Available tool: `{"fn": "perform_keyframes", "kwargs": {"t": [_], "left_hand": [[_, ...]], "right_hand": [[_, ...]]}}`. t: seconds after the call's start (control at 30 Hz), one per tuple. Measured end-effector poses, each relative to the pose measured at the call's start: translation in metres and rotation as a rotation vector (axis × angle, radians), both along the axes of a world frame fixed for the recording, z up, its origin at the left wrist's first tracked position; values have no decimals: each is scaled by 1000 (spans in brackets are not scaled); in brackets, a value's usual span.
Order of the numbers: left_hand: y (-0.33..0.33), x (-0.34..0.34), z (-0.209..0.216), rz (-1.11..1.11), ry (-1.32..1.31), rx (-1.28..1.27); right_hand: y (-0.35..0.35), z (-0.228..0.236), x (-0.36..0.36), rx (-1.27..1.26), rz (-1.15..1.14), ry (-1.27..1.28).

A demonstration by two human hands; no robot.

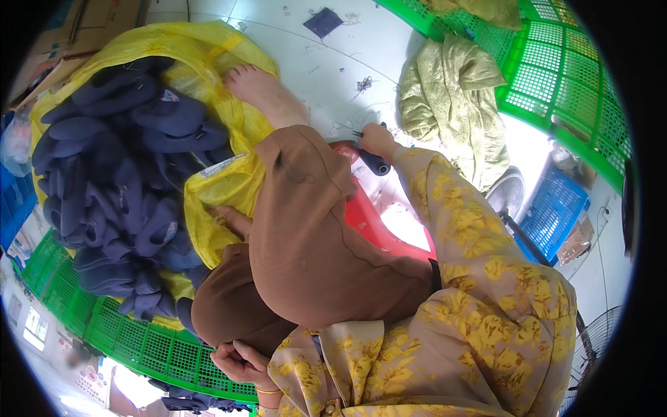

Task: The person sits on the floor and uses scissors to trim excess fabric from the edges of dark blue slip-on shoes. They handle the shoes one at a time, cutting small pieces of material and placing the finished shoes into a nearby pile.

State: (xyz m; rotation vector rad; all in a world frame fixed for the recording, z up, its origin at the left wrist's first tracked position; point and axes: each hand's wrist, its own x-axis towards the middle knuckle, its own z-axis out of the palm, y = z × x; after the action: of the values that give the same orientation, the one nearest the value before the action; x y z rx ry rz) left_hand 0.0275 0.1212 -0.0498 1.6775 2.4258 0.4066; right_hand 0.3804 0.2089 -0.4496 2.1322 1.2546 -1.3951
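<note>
My right hand point(377, 142) reaches out over the floor, fingers closed around small thread snips point(358, 133) whose two thin dark tips point left. Just below that hand is a dark spool-like cylinder point(376, 164), beside a red plastic piece point(372, 226) partly hidden by my leg. At the lower edge my left hand point(243, 364) rests against my brown trousers with curled fingers; whether it holds anything is hidden. To the left, a yellow woven sack point(229, 59) lies rolled open, full of navy padded pieces point(111, 163) in a heap.
Green plastic crates point(556, 76) curve along the right, and another green crate point(139, 345) runs behind the sack. A crumpled olive sack point(451, 97), a blue basket point(552, 212) and a fan point(594, 340) are at right. Thread scraps point(363, 85) and a dark square point(324, 23) lie on the floor.
</note>
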Motion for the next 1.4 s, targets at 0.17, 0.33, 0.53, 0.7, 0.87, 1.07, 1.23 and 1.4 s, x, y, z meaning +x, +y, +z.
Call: {"fn": "perform_keyframes", "kwargs": {"t": [0.17,0.33,0.53,0.7,0.87,1.07,1.23,1.4], "left_hand": [[-1,2,1,24,-42,20],[3,7,1,-21,-36,27],[-1,8,0,23,-134,20],[1,18,3,-82,-116,53],[14,51,33,-178,-477,110],[37,127,86,-831,-927,-302],[10,90,94,-586,-1304,-571],[-27,33,114,-116,-1722,-220]], "right_hand": [[-6,-2,17,59,-26,123],[-13,36,28,116,-419,391],[-23,175,30,-19,-641,627],[-50,285,27,81,-612,866],[-55,392,23,241,-286,895],[-77,477,-6,485,-39,953],[-90,501,5,592,-135,944],[-91,495,-4,712,-433,952]]}}
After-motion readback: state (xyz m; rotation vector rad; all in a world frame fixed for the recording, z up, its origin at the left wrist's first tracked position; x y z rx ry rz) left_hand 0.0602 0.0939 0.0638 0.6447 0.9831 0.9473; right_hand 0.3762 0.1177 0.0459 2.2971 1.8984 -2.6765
